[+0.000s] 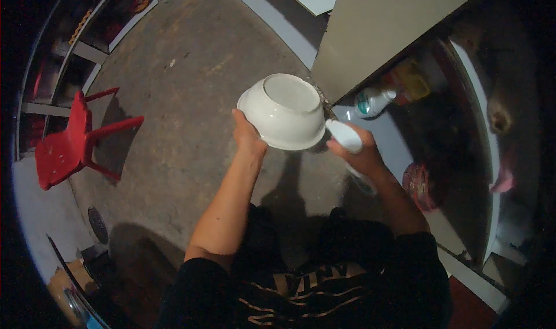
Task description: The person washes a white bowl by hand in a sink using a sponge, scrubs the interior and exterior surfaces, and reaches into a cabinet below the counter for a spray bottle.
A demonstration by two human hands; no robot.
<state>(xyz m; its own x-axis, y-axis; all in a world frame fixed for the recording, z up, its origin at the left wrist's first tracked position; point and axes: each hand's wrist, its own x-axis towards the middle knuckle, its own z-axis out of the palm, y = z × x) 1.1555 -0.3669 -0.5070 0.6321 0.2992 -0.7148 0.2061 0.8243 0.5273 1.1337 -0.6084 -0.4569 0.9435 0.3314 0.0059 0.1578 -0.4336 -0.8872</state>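
A glossy white bowl (286, 114) is held tilted above the floor, its base turned up and away from me. My left hand (249, 133) grips its left rim, with the thumb on the outside. Close to the bowl's right side, my right hand (358, 153) is closed around what looks like a white spray bottle (345, 137). The bottle's rounded top has its narrow end towards the bowl, and a pale part shows below the hand. My fingers hide the rest. The inside of the bowl is out of sight.
To the left, a red plastic chair (65, 142) lies tipped over on the concrete floor (182, 90). A white bottle (372, 103) with a green label is on the low shelf (393, 138) at right. A beige panel (386, 29) stands beyond it.
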